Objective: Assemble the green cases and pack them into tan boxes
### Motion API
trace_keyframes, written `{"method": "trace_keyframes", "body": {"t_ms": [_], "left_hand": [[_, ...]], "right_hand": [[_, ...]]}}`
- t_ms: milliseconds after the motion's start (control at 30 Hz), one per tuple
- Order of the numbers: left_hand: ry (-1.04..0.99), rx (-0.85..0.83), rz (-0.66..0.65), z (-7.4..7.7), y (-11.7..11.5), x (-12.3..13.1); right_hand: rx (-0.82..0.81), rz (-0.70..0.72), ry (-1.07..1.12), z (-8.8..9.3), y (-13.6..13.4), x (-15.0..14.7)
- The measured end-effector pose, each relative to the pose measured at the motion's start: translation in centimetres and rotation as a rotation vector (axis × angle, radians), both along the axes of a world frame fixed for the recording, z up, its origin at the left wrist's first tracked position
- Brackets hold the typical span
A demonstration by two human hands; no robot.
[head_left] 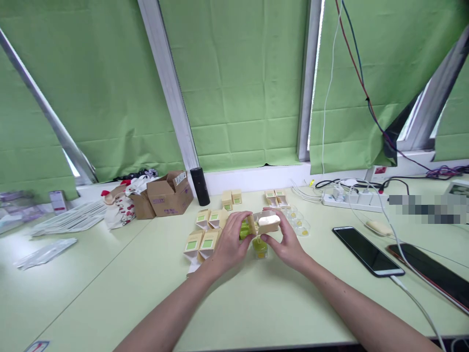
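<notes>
Both hands are raised over the middle of the table around one small cream-coloured box [269, 222], whose near side is white. My left hand [232, 239] has its fingers closed round the left part, where a green surface shows. On the right side, my right hand [287, 242] pinches the box between thumb and fingers. Just below the hands a green item [260, 247] with a yellow part stands on the table. Several small boxes with green labels [207, 243] stand left of my left hand. Behind my right hand lie clear round plastic pieces [301, 227] with yellow centres.
More small boxes [231, 198] stand farther back, near a black cylinder [200, 187] and a cardboard box [170, 194]. A phone [368, 251] with a cable lies at right, beside a dark flat device [432, 274]. Behind them is a white power strip [354, 200].
</notes>
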State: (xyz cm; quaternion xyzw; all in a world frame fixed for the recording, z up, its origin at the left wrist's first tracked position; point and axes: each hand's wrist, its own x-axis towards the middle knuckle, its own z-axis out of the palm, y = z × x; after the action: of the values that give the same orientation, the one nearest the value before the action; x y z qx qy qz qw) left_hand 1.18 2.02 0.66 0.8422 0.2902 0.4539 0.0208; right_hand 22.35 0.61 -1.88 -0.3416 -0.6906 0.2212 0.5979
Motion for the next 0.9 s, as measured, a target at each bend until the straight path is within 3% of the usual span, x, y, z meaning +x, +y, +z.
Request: {"method": "trace_keyframes", "body": {"t_ms": [300, 500, 700, 900], "left_hand": [[0.030, 0.350, -0.044, -2.0, 1.5, -1.7], [0.046, 0.442, 0.070, -2.2, 0.7, -1.7], [0.056, 0.451, 0.122, -2.5, 0.7, -1.8], [0.010, 0.367, -0.008, -1.5, -0.1, -1.6]], "right_hand": [[0.083, -0.123, -0.100, -1.3, 0.7, 0.1], [0.114, -0.140, -0.120, -1.5, 0.7, -0.1], [0.102, -0.151, -0.115, -1.5, 0.6, -0.3], [0.100, -0.139, -0.118, -1.5, 0.6, -0.2]]}}
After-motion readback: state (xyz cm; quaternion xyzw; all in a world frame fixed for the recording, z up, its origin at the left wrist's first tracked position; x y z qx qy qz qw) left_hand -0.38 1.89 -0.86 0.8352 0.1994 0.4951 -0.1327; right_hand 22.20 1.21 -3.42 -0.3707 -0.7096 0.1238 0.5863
